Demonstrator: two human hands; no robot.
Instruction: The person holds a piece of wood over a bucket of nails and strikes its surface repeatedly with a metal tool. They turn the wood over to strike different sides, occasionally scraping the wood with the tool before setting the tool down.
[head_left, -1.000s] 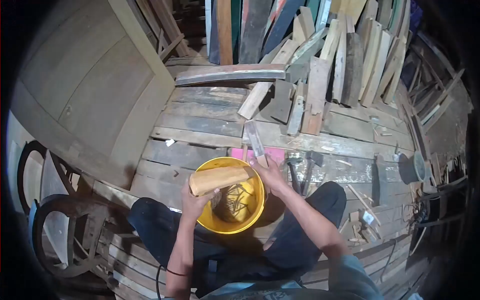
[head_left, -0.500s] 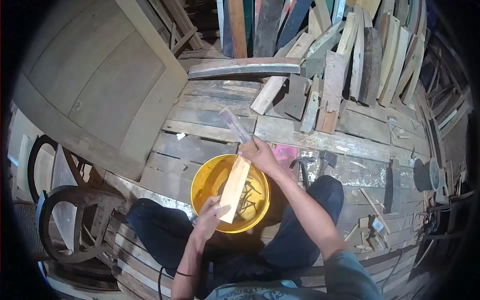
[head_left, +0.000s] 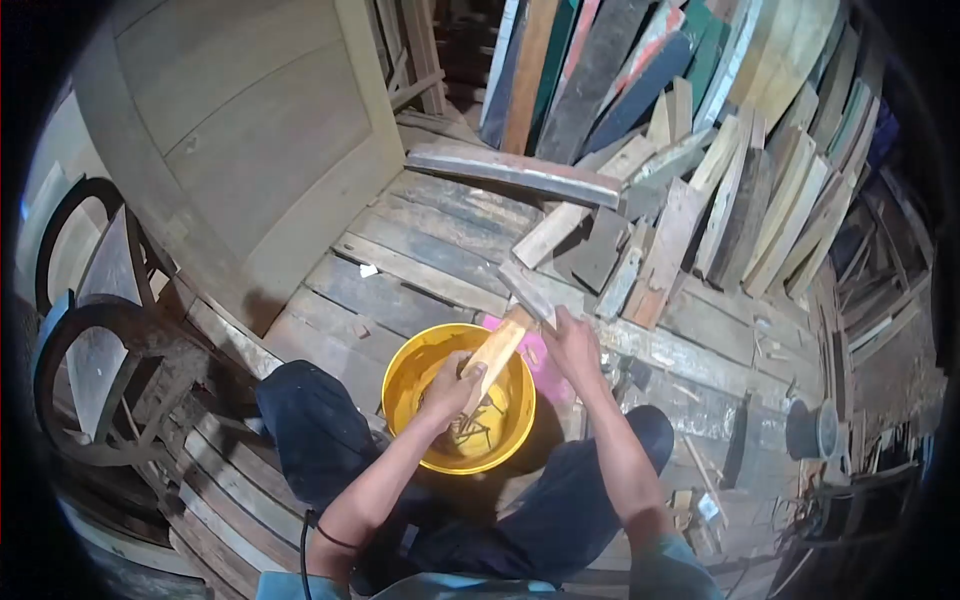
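My left hand (head_left: 452,388) is closed around a pale, flat length of wood (head_left: 495,352), slanting up and away above a yellow bucket (head_left: 390,400). In my right hand (head_left: 573,348) is a narrow, flat greyish piece (head_left: 527,291), gripped at its near end. It crosses close by the far tip of the wood; whether it is a blade or a strip of wood, I cannot tell. Several thin, dark, nail-like pieces (head_left: 475,432) lie at the bottom of the bucket, partly hidden by my left hand. Something flat and pink (head_left: 543,368) shows beside the bucket, under my right wrist.
A panelled wooden door (head_left: 270,130) leans at the far left, near dark curved wooden frames (head_left: 70,340). Many boards (head_left: 600,90) stand at the back right, with a long beam (head_left: 515,178) before them. A grey pail (head_left: 826,430) and scraps lie right.
The pale wood has tilted further right, with my left hand higher on it. My right hand has moved right and down, bringing the greyish piece beside the wood's far end. The view has turned.
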